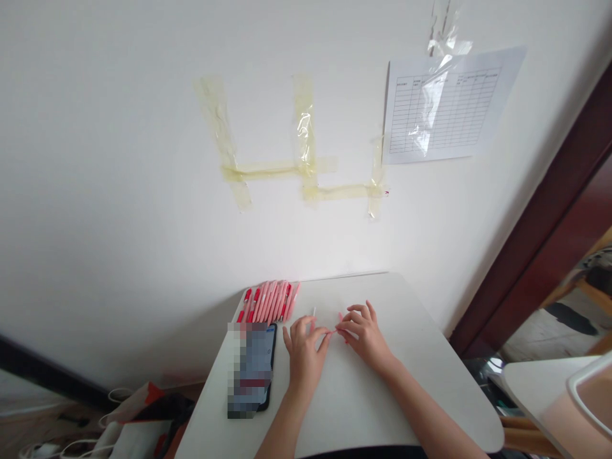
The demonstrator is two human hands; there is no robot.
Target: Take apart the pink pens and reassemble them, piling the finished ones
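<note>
Two hands meeting over the bench (pixel 382 395), left hand (pixel 302 347) and right hand (pixel 366 335) each pinching an end of a slim pink pen (pixel 335 331), pen row (pixel 270 301) just beyond them, phone (pixel 253 370) outside the left; likely best held level, fingertips close together.

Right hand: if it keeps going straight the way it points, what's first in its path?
The left hand. The right hand points left across the table, and both seem to pinch a thin pink piece between them. Beyond lies the row of pens, though depth is unclear.
</note>
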